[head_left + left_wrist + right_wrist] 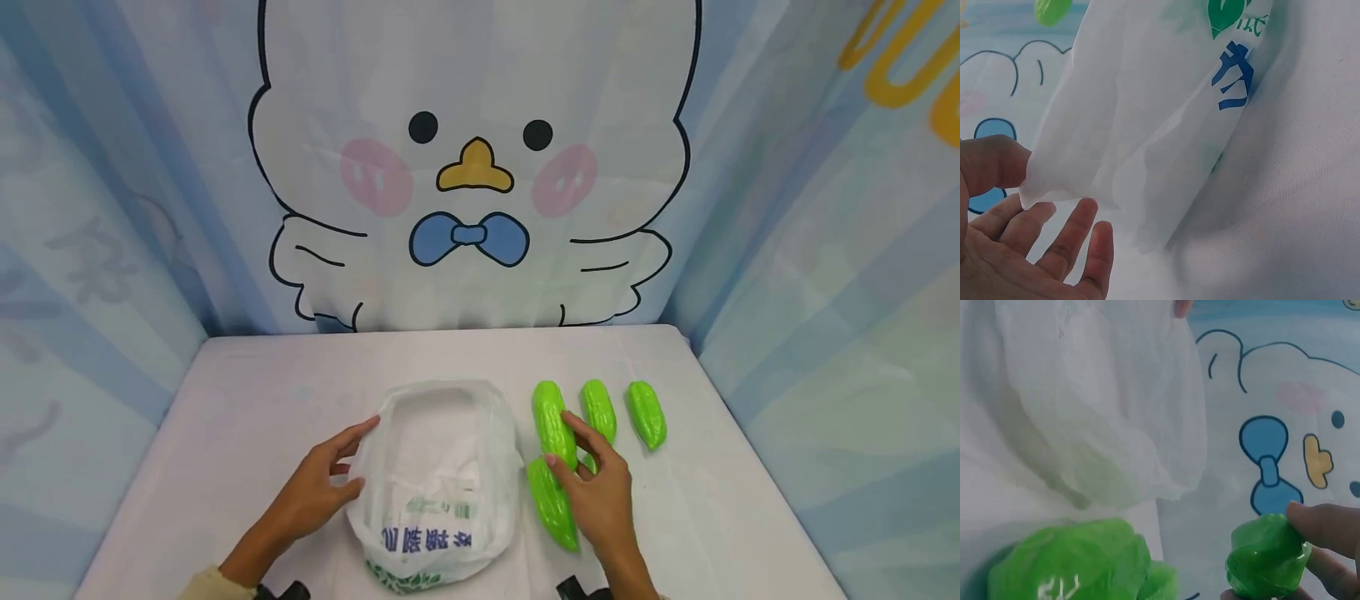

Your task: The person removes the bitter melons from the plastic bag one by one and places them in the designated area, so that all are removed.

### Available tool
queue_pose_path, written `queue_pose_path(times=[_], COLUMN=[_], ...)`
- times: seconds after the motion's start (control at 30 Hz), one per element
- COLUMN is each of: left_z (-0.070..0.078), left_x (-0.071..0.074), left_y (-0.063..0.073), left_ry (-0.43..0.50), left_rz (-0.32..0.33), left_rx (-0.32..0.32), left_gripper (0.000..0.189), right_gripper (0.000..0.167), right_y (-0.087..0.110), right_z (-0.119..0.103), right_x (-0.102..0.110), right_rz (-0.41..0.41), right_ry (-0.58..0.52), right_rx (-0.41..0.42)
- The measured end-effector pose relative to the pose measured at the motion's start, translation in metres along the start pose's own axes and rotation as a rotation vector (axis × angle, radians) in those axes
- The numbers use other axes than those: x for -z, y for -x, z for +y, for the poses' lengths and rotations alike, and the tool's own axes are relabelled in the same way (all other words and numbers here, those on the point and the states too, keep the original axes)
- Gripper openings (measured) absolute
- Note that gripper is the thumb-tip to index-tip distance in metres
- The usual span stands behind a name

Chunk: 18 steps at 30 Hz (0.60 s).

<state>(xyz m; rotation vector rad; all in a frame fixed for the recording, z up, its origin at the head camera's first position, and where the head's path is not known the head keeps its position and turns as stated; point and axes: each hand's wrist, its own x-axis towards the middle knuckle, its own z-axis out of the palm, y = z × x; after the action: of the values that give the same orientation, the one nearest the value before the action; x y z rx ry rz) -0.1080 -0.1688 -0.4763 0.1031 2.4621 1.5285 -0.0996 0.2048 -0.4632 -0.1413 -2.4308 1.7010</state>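
Observation:
A white plastic bag (378, 467) with blue and green print stands with its mouth open toward the head camera. My left hand (322, 483) is at its left rim; in the left wrist view the thumb and fingers pinch the bag's edge (1072, 169). To the right of the bag, my right hand (603, 500) holds a glossy, bumpy green bitter melon (552, 417) between thumb and fingers. The right wrist view shows the end of this melon (1266, 556) in the fingers. Another bitter melon (553, 508) lies nearer me, beside the bag.
More bitter melons lie right of the held one: one (597, 407) partly behind the right hand, another (647, 414) farthest right. The white-covered table (262, 392) meets a printed cloth backdrop (472, 292) behind, with curtains (825, 333) on both sides.

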Motion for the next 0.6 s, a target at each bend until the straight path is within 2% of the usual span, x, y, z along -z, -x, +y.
queue_pose_path(times=[0.2, 0.4, 0.6], left_z=[0.002, 0.001, -0.001], left_x=[-0.002, -0.002, 0.0], left_y=[-0.001, 0.0, 0.0], left_ry=[0.004, 0.003, 0.004], left_rz=[0.017, 0.021, 0.014], left_rx=[0.048, 0.045, 0.036], left_gripper=[0.083, 0.083, 0.083], right_gripper=[0.067, 0.067, 0.068], right_y=[0.001, 0.002, 0.005], right_z=[0.012, 0.023, 0.036], right_x=[0.03, 0.057, 0.078], right_rz=[0.119, 0.214, 0.264], right_ry=[0.033, 0.094, 0.148], right_rx=[-0.064, -0.115, -0.176])
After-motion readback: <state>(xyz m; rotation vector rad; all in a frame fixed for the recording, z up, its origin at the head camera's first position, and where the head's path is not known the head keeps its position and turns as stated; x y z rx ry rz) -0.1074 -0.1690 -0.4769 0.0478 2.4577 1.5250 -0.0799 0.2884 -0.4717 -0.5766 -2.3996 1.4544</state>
